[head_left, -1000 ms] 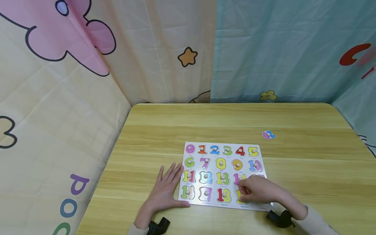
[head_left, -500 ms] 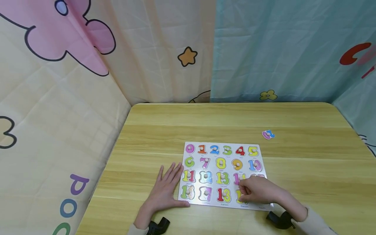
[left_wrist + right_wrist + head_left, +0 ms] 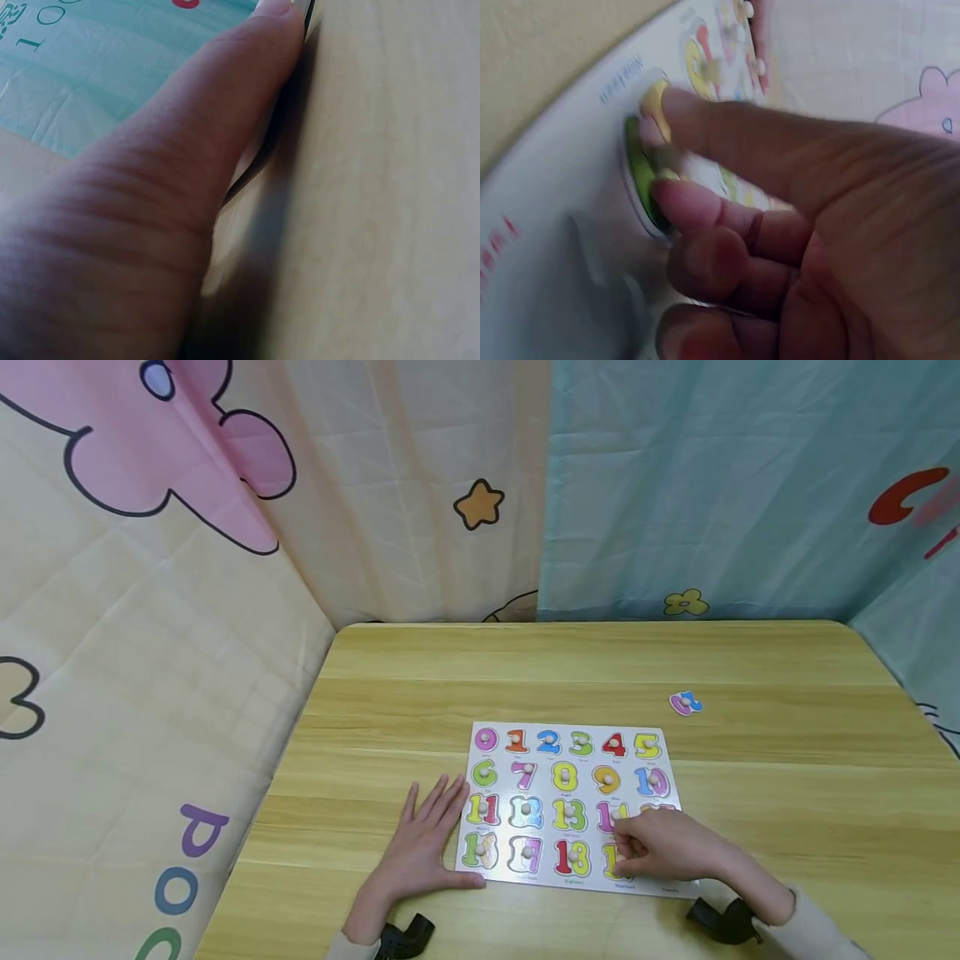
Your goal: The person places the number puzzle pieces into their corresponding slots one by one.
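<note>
A white number puzzle board (image 3: 495, 878) lies on the wooden table, with knobbed number pieces in its rows. My left hand (image 3: 420, 847) is spread at the board's left edge, fingertips and thumb touching it; in the left wrist view the thumb (image 3: 217, 97) lies along the rim. At the lower right of the board, my right hand (image 3: 663, 845) has its thumb and index finger on either side of the knob of the yellow and green 19 piece (image 3: 639, 169), pinching it. The hand covers part of that piece and its neighbours in the head view.
A loose pink and blue number piece (image 3: 686, 703) lies on the table (image 3: 810, 735) beyond the board's far right corner. In the right wrist view, a bare grey recess (image 3: 615, 300) shows beside the 19. Printed curtains (image 3: 420, 485) hang behind and beside the table.
My right hand and wrist have shifted very slightly to the right, still at the 19 piece. The left hand and the loose piece have stayed put.
</note>
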A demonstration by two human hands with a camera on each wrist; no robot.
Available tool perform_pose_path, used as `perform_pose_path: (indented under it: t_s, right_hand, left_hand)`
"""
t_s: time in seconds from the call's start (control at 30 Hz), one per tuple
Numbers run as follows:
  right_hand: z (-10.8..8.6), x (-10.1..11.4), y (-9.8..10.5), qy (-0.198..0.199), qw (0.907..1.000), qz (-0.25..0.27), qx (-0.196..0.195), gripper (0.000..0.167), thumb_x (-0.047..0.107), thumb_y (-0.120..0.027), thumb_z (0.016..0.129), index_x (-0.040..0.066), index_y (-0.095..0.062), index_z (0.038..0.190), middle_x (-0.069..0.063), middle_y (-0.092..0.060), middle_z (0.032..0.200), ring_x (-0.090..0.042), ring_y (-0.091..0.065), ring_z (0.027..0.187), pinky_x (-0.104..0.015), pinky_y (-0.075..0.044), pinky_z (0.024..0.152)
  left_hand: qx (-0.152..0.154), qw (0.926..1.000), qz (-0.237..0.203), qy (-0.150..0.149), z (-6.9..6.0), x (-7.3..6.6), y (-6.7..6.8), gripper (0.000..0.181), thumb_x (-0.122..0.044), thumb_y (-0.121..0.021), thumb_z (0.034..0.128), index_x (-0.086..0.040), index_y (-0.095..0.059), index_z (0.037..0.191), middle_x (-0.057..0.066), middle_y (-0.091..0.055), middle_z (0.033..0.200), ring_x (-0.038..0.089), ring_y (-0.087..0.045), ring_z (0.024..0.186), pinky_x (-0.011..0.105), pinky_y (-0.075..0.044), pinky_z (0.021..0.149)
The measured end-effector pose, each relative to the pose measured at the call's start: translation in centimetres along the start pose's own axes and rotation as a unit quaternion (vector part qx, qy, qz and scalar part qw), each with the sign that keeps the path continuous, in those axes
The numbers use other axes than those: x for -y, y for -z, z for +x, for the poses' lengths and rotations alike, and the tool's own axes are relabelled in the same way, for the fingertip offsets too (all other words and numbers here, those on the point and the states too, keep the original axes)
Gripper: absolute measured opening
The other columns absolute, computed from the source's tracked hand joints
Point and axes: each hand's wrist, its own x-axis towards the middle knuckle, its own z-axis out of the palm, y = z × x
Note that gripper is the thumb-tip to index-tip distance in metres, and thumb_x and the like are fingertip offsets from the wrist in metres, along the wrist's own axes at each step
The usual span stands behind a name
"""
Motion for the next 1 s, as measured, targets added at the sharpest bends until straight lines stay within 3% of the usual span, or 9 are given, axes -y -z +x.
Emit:
perform_pose_path:
  t_s: [0.1,0.2,0.37,0.5,0.7,1.0]
  right_hand:
    - [0.2,-1.2,1.3,-0.013,0.9991,0.030,-0.027,0.026,0.044,-0.067,0.086,0.024,-0.054,0.075,0.013,-0.045,0.058,-0.002,-0.041,0.051,-0.018,-0.031,0.046]
    - [0.8,-3.2,3.0,-0.050,0.9924,0.067,-0.091,0.026,0.039,-0.063,0.091,0.017,-0.058,0.078,0.008,-0.048,0.060,-0.007,-0.044,0.052,-0.020,-0.034,0.045]
    - [1.6,-7.4,6.0,-0.142,0.9634,0.050,-0.222,0.032,0.032,-0.053,0.098,0.005,-0.059,0.084,0.001,-0.045,0.060,-0.015,-0.041,0.052,-0.024,-0.032,0.044]
    - [1.9,-9.9,7.8,-0.200,0.9394,0.001,-0.279,0.040,0.037,-0.048,0.099,0.002,-0.055,0.081,-0.002,-0.043,0.058,-0.018,-0.040,0.051,-0.028,-0.030,0.045]
    - [2.5,-11.2,9.2,-0.263,0.9222,-0.035,-0.282,0.048,0.045,-0.046,0.097,0.008,-0.046,0.067,-0.002,-0.040,0.056,-0.020,-0.040,0.052,-0.030,-0.026,0.048]
    - [3.3,-11.7,9.7,-0.323,0.9089,-0.053,-0.259,0.055,0.050,-0.042,0.096,0.012,-0.040,0.057,-0.003,-0.039,0.053,-0.020,-0.041,0.050,-0.032,-0.027,0.047]
  left_hand:
    - [-0.001,1.0000,0.001,0.001,0.0,0.0,0.0,0.124,-0.089,-0.046,0.0636,-0.010,-0.015,0.153,0.004,-0.009,0.158,0.026,-0.004,0.143,0.056,0.003,0.111]
    - [-0.007,1.0000,-0.003,-0.003,0.0,0.0,0.0,0.123,-0.089,-0.047,0.0637,-0.008,-0.016,0.152,0.006,-0.011,0.158,0.027,-0.005,0.143,0.058,0.002,0.110]
    - [-0.005,1.0000,-0.002,-0.002,0.0,0.0,0.0,0.123,-0.089,-0.047,0.0640,-0.008,-0.016,0.152,0.006,-0.011,0.158,0.027,-0.005,0.143,0.058,0.002,0.110]
    - [0.003,1.0000,0.002,0.001,0.0,0.0,0.0,0.123,-0.089,-0.045,0.0640,-0.009,-0.013,0.153,0.005,-0.009,0.158,0.025,-0.003,0.143,0.056,0.004,0.111]
    - [0.003,1.0000,-0.003,0.002,0.0,-0.2,0.1,0.123,-0.089,-0.046,0.0642,-0.010,-0.014,0.153,0.004,-0.009,0.158,0.025,-0.004,0.143,0.056,0.004,0.110]
    - [0.005,1.0000,-0.002,0.001,0.0,-0.1,0.2,0.123,-0.089,-0.047,0.0639,-0.010,-0.014,0.153,0.004,-0.008,0.158,0.026,-0.004,0.143,0.056,0.004,0.110]
